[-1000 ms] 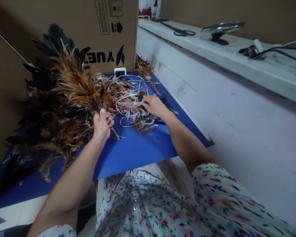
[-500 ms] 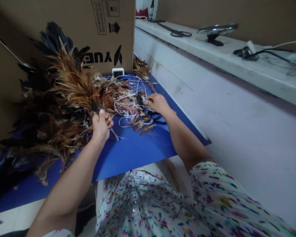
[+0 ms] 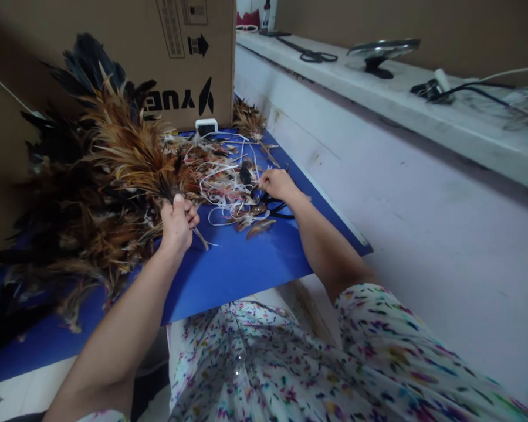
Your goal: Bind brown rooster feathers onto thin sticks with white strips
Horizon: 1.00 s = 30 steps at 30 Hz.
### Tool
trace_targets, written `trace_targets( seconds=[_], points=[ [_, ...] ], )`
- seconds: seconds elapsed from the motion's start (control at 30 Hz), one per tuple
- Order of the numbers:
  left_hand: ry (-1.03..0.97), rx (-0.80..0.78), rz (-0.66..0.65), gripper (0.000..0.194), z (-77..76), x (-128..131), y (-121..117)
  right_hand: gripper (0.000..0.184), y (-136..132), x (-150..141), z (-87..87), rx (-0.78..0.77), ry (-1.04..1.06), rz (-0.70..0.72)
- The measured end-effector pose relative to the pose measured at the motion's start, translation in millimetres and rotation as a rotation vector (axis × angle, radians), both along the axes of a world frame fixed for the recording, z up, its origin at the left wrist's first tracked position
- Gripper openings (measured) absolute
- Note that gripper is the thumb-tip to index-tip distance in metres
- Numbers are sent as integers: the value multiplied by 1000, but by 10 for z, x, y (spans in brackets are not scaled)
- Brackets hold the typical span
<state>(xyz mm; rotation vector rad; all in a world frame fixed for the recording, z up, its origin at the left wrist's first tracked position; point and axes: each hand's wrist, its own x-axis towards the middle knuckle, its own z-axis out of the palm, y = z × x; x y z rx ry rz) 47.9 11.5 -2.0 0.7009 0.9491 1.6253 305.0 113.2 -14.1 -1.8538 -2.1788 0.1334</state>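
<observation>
My left hand [image 3: 176, 221] is closed around the stems of a bundle of brown feathers [image 3: 134, 155] that fans up and to the left over a blue sheet [image 3: 242, 264]. My right hand [image 3: 278, 184] reaches into a tangle of white strings and feather scraps [image 3: 226, 181], its fingers curled at the tangle's right edge; what they grip is hidden. A dark pair of scissors [image 3: 276, 208] lies just below that hand on the sheet. A big heap of dark and brown feathers [image 3: 66, 217] covers the sheet's left side.
A cardboard box [image 3: 176, 58] stands behind the feathers. A small white device [image 3: 206, 126] sits at its foot. To the right runs a white ledge [image 3: 378, 82] with scissors [image 3: 310, 55], a metal dish [image 3: 381, 51] and cables [image 3: 457, 91]. My patterned clothing [image 3: 290, 363] fills the foreground.
My right hand has shifted slightly along the right edge of the string tangle. The left hand keeps its hold on the feather bundle. The view has drifted a little.
</observation>
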Motion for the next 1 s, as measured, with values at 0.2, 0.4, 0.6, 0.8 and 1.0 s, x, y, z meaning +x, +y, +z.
trace_targets(
  seconds=[0.2,0.4,0.6,0.8,1.0],
  points=[
    [11,-9,3,40,31,18,-11,12,19,87,79,107,290,22],
    [14,-5,-9,40,17,9,0,12,1,77,122,149,632,129],
    [14,-9,-3,39,2,4,7,20,-45,3,176,157,862,198],
    [12,-21,12,40,21,17,5,35,-71,20,255,263,1030,164],
    [0,-16,1,41,21,25,-12,44,-147,-77,327,270,1048,145]
  ],
)
